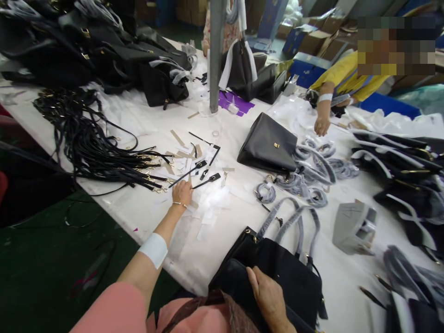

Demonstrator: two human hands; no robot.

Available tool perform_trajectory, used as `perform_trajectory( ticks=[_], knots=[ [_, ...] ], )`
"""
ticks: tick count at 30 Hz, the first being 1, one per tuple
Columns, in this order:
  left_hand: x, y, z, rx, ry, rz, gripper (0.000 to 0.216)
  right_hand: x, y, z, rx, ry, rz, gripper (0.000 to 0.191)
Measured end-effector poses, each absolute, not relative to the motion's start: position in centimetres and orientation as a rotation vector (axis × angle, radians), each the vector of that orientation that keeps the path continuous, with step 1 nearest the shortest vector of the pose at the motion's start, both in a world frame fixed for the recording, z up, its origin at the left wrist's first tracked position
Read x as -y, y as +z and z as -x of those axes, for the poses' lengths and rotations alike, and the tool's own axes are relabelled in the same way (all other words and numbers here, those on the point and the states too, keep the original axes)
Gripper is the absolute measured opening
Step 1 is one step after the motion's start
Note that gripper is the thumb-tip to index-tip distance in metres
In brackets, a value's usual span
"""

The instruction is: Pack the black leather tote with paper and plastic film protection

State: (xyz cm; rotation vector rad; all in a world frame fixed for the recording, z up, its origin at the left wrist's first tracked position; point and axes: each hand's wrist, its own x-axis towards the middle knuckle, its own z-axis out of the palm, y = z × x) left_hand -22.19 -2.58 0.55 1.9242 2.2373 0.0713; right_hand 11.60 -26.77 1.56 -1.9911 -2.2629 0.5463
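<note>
Stretched out over the table, my left hand (182, 193) has its fingers closed at the thin end of a small black strap with a buckled tag (211, 179); the fingertips are partly hidden. Another slim black strap (187, 174) runs up from the same hand. A black handbag (293, 263) lies in front of me, its wrapped handles (298, 222) pointing away. My right hand (267, 291) grips the bag's near part, thumb on top and the other fingers mostly out of sight.
A heap of black straps with gold clasps (104, 152) lies left, below piled black bags (104, 55). A grey post (214, 55) rises from the table. Another dark handbag (268, 143), wrapped coiled straps (291, 182) and a tape dispenser (354, 226) lie right. A co-worker's hand (322, 125) reaches in.
</note>
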Motion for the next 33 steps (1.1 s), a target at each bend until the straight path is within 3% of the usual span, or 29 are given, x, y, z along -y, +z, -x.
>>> perform_trajectory(
  ticks=[14,21,27,33],
  knots=[
    [0.4,0.8,23.4,-2.256,0.06,-1.74,0.024,25.9,1.0,-11.4,2.244,0.476,1.901,0.05],
    [1.5,0.3,21.4,-2.315,0.342,-2.084,0.035,25.9,0.5,-11.5,2.24,0.517,1.931,0.047],
    [1.4,-0.4,20.0,-2.125,0.054,-2.12,0.028,25.4,0.0,-11.3,2.276,0.533,2.024,0.045],
    [0.8,-0.2,20.4,-2.125,-0.011,-2.162,0.026,24.5,0.7,-10.7,2.2,0.582,2.116,0.045]
  ],
)
